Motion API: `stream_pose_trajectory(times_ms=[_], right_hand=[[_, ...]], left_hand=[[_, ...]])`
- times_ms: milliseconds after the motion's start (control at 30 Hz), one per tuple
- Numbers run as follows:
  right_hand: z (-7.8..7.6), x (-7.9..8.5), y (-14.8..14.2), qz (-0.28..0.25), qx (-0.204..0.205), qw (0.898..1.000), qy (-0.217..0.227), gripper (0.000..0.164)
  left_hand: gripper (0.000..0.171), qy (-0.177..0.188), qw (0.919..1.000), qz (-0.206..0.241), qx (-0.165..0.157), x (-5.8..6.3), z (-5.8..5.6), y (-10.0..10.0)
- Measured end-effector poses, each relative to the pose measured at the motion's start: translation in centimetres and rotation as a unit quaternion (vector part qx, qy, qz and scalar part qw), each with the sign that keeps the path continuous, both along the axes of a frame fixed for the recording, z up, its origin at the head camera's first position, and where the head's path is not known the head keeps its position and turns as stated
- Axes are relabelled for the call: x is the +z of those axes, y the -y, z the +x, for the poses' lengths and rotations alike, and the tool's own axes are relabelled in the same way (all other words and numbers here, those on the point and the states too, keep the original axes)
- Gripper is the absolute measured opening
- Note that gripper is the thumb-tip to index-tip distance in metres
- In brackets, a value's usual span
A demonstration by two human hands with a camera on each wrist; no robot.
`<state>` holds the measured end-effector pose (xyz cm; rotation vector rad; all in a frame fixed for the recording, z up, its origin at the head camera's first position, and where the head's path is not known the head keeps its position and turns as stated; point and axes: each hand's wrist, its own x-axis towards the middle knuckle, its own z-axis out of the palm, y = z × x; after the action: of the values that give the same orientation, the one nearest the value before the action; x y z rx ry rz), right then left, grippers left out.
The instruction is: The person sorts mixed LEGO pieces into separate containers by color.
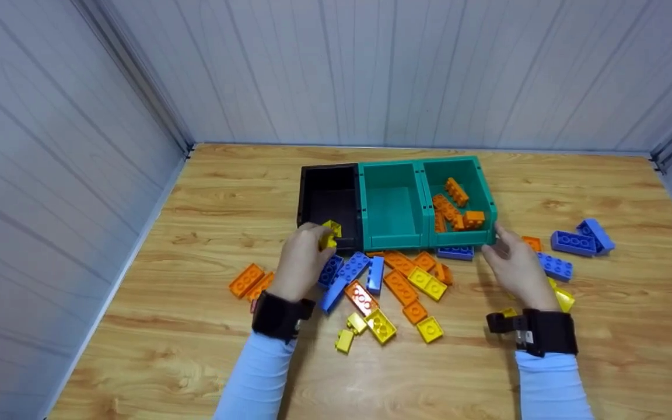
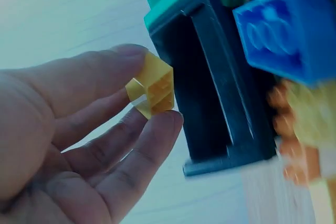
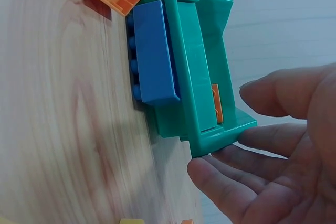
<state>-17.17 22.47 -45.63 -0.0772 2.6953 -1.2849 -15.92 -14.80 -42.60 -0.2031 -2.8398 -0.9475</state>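
My left hand (image 1: 301, 254) pinches a yellow building brick (image 2: 157, 85) between thumb and fingers at the front edge of the black bin (image 1: 331, 175). In the left wrist view the brick is in front of the bin's opening. My right hand (image 1: 520, 268) is beside the front right corner of the right green bin (image 1: 458, 238). Its fingers (image 3: 218, 182) touch that corner, with the thumb apart and nothing held. Orange bricks (image 1: 455, 192) lie inside this bin. A blue brick (image 3: 152, 53) stands against its front.
The middle green bin (image 1: 394, 241) joins the other two in a row. Loose blue bricks (image 1: 353, 265), orange bricks (image 1: 400, 287) and yellow bricks (image 1: 381, 326) lie in front of the bins. More blue bricks (image 1: 574, 242) lie at the right. Walls (image 1: 371, 76) enclose the wooden table.
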Motion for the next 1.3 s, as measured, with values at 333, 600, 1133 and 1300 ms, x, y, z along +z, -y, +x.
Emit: stream_pose_trajectory(times_ms=[333,600,1133,1300], right_hand=[[0.2,-0.3,0.2,-0.004,-0.003,1.0,0.005,0.067],[0.0,-0.2,0.7,-0.006,0.012,1.0,-0.003,0.066],[0.0,0.1,0.0,0.018,0.008,1.0,0.018,0.069],[0.0,0.3,0.0,0.022,0.008,0.999,0.023,0.07]], left_hand=[[0.028,0.047,0.997,-0.059,-0.019,0.1,-5.4,-1.8],[0.026,0.013,0.9994,-0.032,-0.003,-0.8,-4.2,-1.2],[0.026,0.021,0.9937,-0.007,0.11,0.0,1.7,5.6],[0.027,0.097,0.9871,-0.064,0.11,-1.1,1.7,5.1]])
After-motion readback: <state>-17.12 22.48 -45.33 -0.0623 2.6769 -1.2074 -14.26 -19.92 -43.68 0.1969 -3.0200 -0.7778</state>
